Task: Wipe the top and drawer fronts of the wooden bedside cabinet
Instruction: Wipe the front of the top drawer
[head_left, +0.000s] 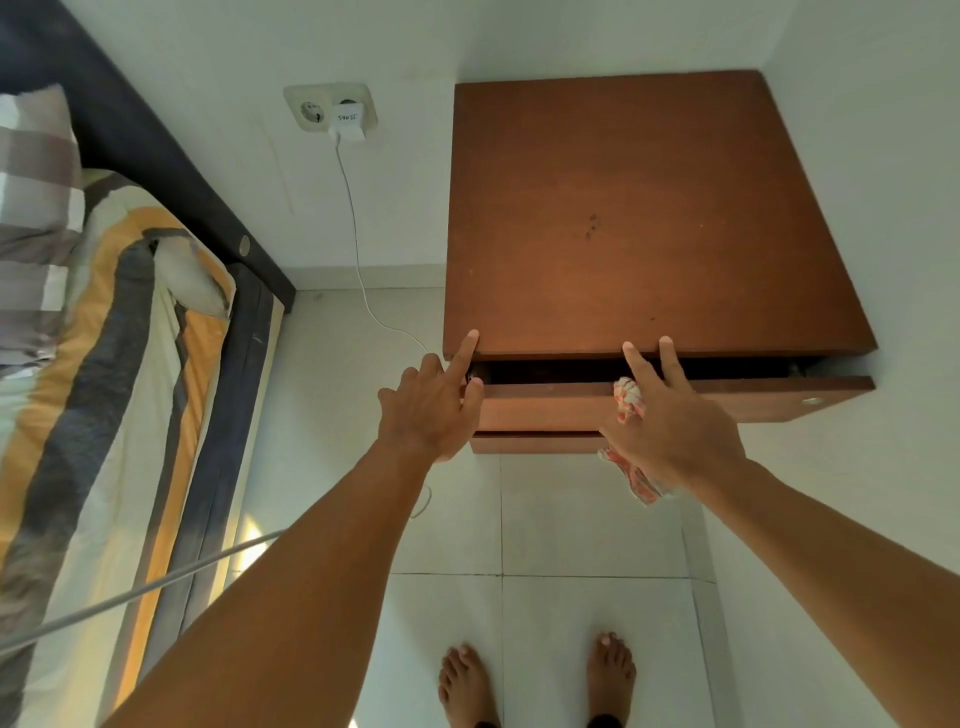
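Cabinet (623, 218): top drawer (545, 410) ajar toward 6 o'clock, interior dark. Left hand (434, 402) fingers spread on its edge. Right hand (670, 423) clamps cloth (631, 475), mostly hidden.

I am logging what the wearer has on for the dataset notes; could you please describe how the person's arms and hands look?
Both arms are bare as far up as the picture shows, with no sleeves in sight. The left hand and right hand wear no gloves, and I see no rings, watch or bracelet. The feet lower in the picture are bare too.

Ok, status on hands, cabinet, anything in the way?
Left hand open, fingertip on cabinet front edge. Right hand holds cloth against top drawer, slightly open. Top bare.
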